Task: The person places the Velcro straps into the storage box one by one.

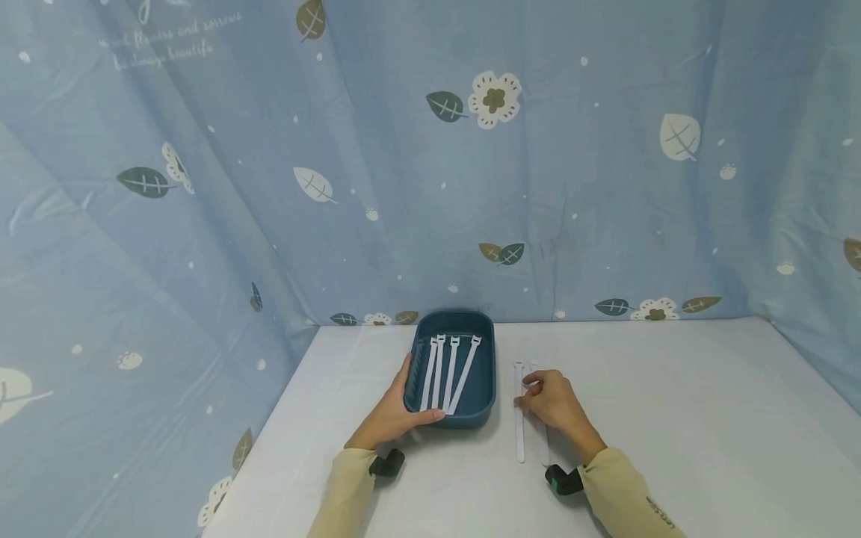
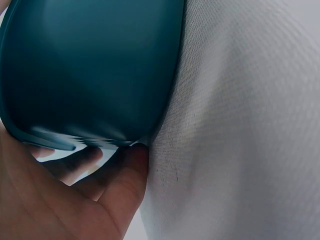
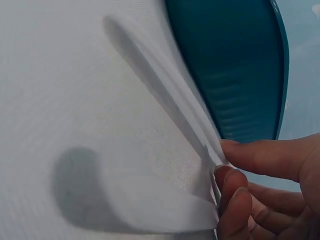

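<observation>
First, counted one dark blue-green basin (image 1: pixel 471 422), placed at the back edge of one white table (image 1: pixel 673 418), nearer the left back corner than the right. Counted inside it four white straps (image 1: pixel 451 373), heads toward the back edge, tails toward the front. Counted two outer straps (image 1: pixel 520 436), laid just right of the basin, roughly parallel. Found the basin grasped by the left hand (image 1: pixel 392 415), thumb over the front rim, other fingers against the left wall. Found at least one outer strap pinched between fingertips of the right hand (image 1: pixel 554 401); could not tell the grip on the second. Noted in the way: left thumb near the inner tails, right fingers across the outer pair. Noted nearby two pale yellow sleeves (image 1: pixel 622 493), two black wrist devices (image 1: pixel 563 480), one curtain (image 1: pixel 403 149) behind the back edge. Recorded basin as smooth, round-cornered; straps as flat, flexible, slot-headed, round-tailed; tabletop as woven cloth; curtain as creased blue fabric, printed with leaves and flowers.
</observation>
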A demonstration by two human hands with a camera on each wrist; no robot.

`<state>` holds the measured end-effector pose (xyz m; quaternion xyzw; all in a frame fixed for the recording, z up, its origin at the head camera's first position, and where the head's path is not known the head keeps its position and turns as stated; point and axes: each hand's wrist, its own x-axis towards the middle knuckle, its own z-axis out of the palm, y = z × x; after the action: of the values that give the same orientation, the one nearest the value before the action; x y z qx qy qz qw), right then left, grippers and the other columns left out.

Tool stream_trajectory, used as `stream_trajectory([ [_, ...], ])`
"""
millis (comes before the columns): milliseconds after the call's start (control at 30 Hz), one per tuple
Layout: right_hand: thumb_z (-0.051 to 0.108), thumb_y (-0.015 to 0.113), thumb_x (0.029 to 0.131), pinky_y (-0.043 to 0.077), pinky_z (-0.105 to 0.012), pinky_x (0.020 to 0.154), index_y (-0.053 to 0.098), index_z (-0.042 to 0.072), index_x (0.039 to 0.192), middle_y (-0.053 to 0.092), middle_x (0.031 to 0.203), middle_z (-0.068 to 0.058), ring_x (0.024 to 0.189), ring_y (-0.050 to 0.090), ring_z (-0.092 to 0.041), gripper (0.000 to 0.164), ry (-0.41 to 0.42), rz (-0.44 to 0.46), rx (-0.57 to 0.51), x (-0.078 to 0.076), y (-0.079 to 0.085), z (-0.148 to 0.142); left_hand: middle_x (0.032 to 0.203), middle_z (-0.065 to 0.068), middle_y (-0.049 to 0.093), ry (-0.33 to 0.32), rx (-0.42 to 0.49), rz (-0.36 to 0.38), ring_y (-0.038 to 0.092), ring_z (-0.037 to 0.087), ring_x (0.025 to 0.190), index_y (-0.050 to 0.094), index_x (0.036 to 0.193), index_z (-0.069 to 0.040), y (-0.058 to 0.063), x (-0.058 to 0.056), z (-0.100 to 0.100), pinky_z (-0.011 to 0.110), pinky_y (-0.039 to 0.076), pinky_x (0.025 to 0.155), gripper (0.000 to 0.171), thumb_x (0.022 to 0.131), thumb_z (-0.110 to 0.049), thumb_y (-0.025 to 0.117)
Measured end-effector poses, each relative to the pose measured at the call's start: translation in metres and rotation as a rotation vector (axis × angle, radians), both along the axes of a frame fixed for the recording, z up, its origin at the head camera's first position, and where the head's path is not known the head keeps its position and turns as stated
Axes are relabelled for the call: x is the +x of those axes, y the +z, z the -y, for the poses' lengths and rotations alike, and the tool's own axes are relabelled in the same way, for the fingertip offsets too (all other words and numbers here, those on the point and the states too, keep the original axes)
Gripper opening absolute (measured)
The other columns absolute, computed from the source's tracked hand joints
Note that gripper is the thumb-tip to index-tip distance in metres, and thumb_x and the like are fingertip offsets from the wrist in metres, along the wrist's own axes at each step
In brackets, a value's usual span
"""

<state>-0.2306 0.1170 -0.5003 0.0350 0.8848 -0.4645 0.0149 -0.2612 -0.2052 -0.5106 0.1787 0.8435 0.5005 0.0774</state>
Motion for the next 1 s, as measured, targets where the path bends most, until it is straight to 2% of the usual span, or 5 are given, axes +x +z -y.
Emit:
stream_trajectory([
  [233,0.005,0.080,0.085,0.054,-0.029,0.059,0.066,-0.011,0.122,0.072,0.082,-0.009,0.065,0.063,-0.014,0.043,-0.013,0.039,-0.031,0.0005,0.0024,0.0017,0.176,0.003,0.012,0.008,-0.010,0.008,0.021,0.031,0.160,-0.002,0.168,-0.028,0.0009,0.0014,0.0003,0.064,0.026,0.124,0.128,0.079,-0.040,0.090],
  [367,0.005,0.080,0.086,0.057,-0.029,0.060,0.066,-0.010,0.123,0.073,0.083,-0.009,0.065,0.066,-0.014,0.043,-0.015,0.051,-0.041,0.0007,0.0030,0.0025,0.176,0.002,0.011,0.012,-0.018,0.015,0.019,0.030,0.161,-0.002,0.168,-0.031,0.0035,0.0026,-0.0007,0.063,0.024,0.125,0.128,0.079,-0.042,0.089],
  [500,0.005,0.079,0.087,0.056,-0.029,0.059,0.066,-0.011,0.123,0.073,0.079,-0.007,0.063,0.066,-0.013,0.042,-0.014,0.047,-0.044,0.0006,0.0033,0.0028,0.176,0.002,0.011,0.018,-0.024,0.023,0.018,0.029,0.161,-0.003,0.167,-0.034,0.0050,0.0033,-0.0013,0.062,0.024,0.126,0.127,0.079,-0.044,0.089],
  [700,0.003,0.077,0.087,0.055,-0.029,0.057,0.066,-0.012,0.120,0.072,0.074,-0.006,0.060,0.065,-0.014,0.038,-0.003,0.035,-0.070,0.0007,0.0045,0.0029,0.176,0.001,0.010,0.030,-0.040,0.030,0.018,0.030,0.161,-0.002,0.168,-0.029,0.0056,0.0042,-0.0014,0.063,0.024,0.126,0.129,0.078,-0.045,0.089],
  [1000,0.004,0.076,0.089,0.053,-0.029,0.055,0.068,-0.010,0.119,0.072,0.077,-0.007,0.059,0.064,-0.014,0.034,-0.002,0.050,-0.102,0.0016,0.0069,0.0016,0.176,0.002,0.011,0.030,-0.040,0.031,0.019,0.030,0.161,-0.002,0.168,-0.026,0.0054,0.0040,-0.0011,0.063,0.025,0.125,0.130,0.078,-0.045,0.089],
])
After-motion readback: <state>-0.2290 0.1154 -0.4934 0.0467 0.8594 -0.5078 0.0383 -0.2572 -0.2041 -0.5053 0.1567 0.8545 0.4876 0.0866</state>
